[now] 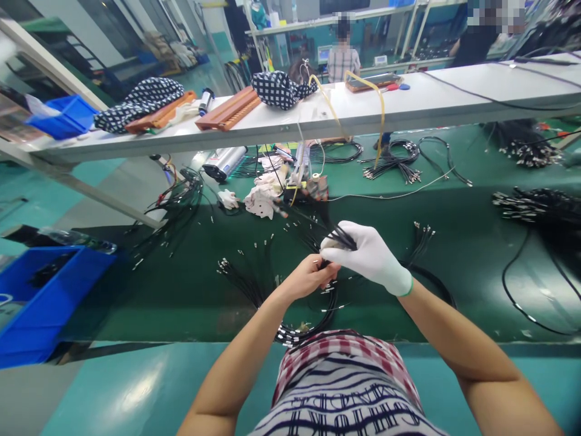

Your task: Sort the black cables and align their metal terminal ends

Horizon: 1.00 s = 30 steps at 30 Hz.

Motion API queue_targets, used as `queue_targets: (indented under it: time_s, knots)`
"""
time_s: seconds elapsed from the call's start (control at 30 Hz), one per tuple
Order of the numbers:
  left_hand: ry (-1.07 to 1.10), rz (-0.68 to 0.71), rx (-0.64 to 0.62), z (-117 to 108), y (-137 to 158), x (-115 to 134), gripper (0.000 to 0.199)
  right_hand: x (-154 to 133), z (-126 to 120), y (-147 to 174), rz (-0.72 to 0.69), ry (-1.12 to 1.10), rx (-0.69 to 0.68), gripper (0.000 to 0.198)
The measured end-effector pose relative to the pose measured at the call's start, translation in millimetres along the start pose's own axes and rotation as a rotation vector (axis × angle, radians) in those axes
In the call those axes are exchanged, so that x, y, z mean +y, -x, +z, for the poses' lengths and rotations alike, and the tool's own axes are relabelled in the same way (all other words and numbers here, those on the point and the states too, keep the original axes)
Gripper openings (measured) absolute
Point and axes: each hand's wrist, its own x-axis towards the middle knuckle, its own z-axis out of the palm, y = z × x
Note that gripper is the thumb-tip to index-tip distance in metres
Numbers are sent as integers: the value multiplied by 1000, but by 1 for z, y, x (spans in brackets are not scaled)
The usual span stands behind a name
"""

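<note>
In the middle of the green bench, my right hand (358, 251) wears a white glove and is closed around a bundle of thin black cables (342, 237). My bare left hand (308, 277) is closed on the same bundle just below, with the fingertips touching the glove. Metal-tipped ends fan out from the bundle away from me, somewhat blurred. Another bunch of black cables (245, 286) lies left of my hands, and its curved part with white bands runs close to my body. To the right of the glove lies a looped cable bundle (422, 254).
A white shelf (422, 97) crosses above the bench, carrying orange-brown trays (231, 109) and checked cloths (281, 89). Blue bins (54, 297) stand at left. Large cable heaps (540, 206) lie at right. Cable coils (402, 157) rest behind. Two people are in the background.
</note>
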Motion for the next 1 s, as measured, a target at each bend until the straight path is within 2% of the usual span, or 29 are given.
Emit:
queue_targets:
  time_s: [0.07,0.17,0.3,0.43,0.53,0.63,0.77,0.9,1.0]
  knots:
    - [3,26,2,-1,-1,-2,48,-1,-1,0,15,-16,-33,10]
    - [12,17,11,-2,-1,0,40,-9,0,3,7,-54,12,15]
    - [-32,-28,25,1,-1,7,24,-22,7,5,-126,-21,-27,11]
    - [7,16,74,3,-1,4,25,-19,12,4,-192,98,-31,22]
    - [67,43,67,2,-2,-4,29,-12,7,2,-141,161,-63,18]
    - [46,47,20,0,-2,-5,38,-9,-1,-1,-46,49,-42,8]
    - [20,61,-32,-1,1,4,44,-5,-8,-5,36,-100,85,22]
    - [-3,80,-87,0,3,11,47,1,-6,-6,43,-83,-33,16]
    - [46,63,-89,1,3,9,46,0,-3,-4,30,-99,-39,18]
